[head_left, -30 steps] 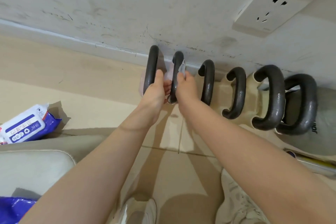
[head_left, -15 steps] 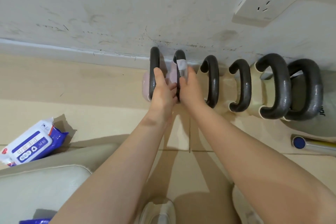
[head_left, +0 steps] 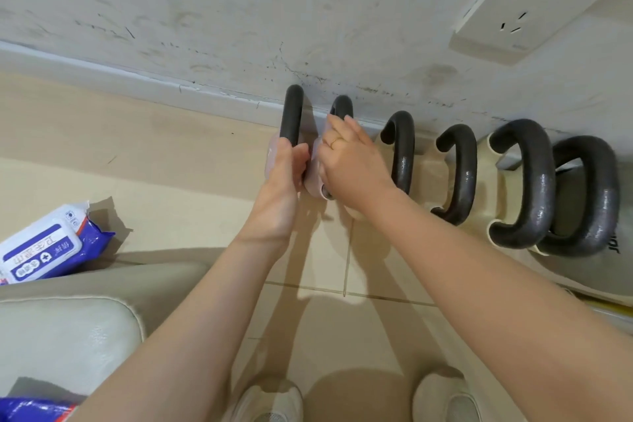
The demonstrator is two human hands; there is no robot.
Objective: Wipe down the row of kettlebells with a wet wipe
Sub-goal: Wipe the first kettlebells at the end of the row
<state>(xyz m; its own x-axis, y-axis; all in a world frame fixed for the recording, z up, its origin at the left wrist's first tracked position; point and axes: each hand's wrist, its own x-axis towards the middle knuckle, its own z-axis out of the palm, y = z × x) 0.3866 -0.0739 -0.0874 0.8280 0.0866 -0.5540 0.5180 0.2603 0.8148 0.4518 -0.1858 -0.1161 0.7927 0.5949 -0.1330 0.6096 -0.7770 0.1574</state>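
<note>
Several kettlebells with dark handles stand in a row along the wall. My left hand point(head_left: 284, 181) grips the near part of the first kettlebell's handle point(head_left: 293, 110), over its pink body. My right hand point(head_left: 349, 164) lies over the second kettlebell's handle point(head_left: 342, 104) with its fingers wrapped round it. The wet wipe is hidden under this hand. The third handle point(head_left: 401, 147), fourth handle point(head_left: 460, 171), fifth handle point(head_left: 529, 181) and sixth handle point(head_left: 597, 195) stand untouched to the right and look shiny.
A blue and white pack of wet wipes point(head_left: 44, 247) lies on the tiled floor at the left. A beige cushion point(head_left: 61, 336) fills the lower left. A wall socket point(head_left: 527, 10) sits at the upper right. My shoes point(head_left: 270, 401) are at the bottom.
My right hand has slid over the second handle and now covers the wipe, which showed on the handle before. My left hand keeps its grip on the first handle.
</note>
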